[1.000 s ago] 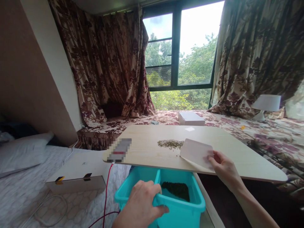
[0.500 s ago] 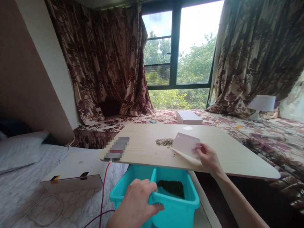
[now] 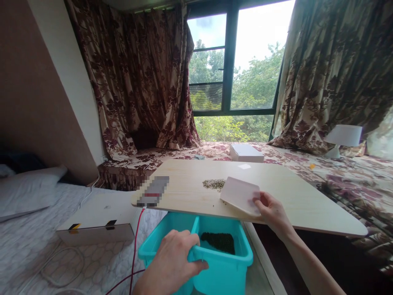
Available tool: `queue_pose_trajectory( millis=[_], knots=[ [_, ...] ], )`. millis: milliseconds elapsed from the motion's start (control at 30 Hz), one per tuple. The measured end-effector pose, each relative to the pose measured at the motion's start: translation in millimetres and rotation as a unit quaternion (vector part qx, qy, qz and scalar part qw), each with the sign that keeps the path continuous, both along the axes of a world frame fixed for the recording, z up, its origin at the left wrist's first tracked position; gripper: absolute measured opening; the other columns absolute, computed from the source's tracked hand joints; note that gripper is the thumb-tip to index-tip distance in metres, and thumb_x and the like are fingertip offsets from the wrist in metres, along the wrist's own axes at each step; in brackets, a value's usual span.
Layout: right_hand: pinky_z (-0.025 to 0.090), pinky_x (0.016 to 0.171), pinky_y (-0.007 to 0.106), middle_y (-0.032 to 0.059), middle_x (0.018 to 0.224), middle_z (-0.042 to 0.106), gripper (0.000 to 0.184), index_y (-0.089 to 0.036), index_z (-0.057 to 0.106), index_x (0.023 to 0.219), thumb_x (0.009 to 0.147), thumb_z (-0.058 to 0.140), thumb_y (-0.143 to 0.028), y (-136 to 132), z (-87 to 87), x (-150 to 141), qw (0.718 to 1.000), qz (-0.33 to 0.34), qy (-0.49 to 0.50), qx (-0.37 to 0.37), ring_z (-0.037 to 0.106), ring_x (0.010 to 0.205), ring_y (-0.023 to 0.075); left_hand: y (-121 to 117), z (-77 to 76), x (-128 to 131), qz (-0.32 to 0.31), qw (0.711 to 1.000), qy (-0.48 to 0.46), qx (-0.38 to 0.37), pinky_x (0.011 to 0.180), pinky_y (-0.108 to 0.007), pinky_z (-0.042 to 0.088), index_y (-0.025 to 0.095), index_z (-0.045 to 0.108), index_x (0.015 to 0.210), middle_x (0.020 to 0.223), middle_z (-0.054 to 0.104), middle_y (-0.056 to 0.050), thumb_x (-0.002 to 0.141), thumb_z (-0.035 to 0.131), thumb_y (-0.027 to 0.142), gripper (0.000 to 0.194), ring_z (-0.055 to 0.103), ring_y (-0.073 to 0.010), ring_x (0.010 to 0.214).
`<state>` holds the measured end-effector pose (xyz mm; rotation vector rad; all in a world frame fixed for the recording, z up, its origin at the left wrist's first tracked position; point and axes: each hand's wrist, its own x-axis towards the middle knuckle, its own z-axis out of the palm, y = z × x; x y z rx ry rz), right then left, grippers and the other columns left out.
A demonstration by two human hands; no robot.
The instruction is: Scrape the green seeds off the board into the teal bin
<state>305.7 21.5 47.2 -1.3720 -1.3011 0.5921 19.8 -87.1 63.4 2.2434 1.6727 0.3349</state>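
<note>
With my left hand I grip the near rim of a turquoise two-compartment bin, just below the board's front edge. Dark green grains lie in its right compartment; in the left one I see only bare plastic. My right hand pinches the right edge of a thin, pale translucent plastic scraper, which is held tilted over the wooden board. Just past the scraper's left edge, small greenish-brown grains are spread on the board, with a few stray ones nearer the front edge.
A blurred-out phone-like device lies on the board's left, with a red cable hanging from it. White boxes stand on the bed and by the window. A white lamp stands far right.
The scraper has shifted slightly toward the board's front edge and turned flatter to my view. The bin and my left hand have moved slightly left in view.
</note>
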Motion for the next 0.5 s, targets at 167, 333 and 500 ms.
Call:
queue_pose_trajectory(
  millis=[167,333,500],
  knots=[
    [0.051,0.056,0.03,0.0046,0.071,0.072,0.024,-0.02,0.064,0.08,0.066,0.06,-0.039,-12,-1.9,-12,0.995,0.094,0.037,-0.022,0.067,0.069,0.0221,0,-4.7,-11,0.013,1.0,0.002,0.013,0.073,-0.033,0.037,0.024,0.057,0.08,0.083,0.062,0.003,0.073,0.073,0.037,0.022,0.055,-0.0217,0.085],
    [0.052,0.061,0.03,0.0063,0.074,0.073,0.024,-0.019,0.065,0.082,0.067,0.063,-0.037,-8,5.3,-22,0.994,0.096,0.047,0.003,0.068,0.071,0.0214,-1,-4.2,-18,0.017,1.0,0.002,0.009,0.074,-0.032,0.036,0.024,0.057,0.08,0.083,0.062,0.003,0.075,0.071,0.039,0.021,0.055,-0.0218,0.086],
    [0.053,0.063,0.03,0.0069,0.076,0.074,0.022,-0.019,0.064,0.08,0.068,0.062,-0.037,-1,1.5,-37,0.992,0.12,0.03,0.019,0.069,0.071,0.0211,-1,-2.4,-18,0.018,1.0,0.003,0.001,0.072,-0.031,0.035,0.023,0.057,0.079,0.083,0.062,0.003,0.076,0.071,0.039,0.021,0.055,-0.0215,0.086]
  ],
)
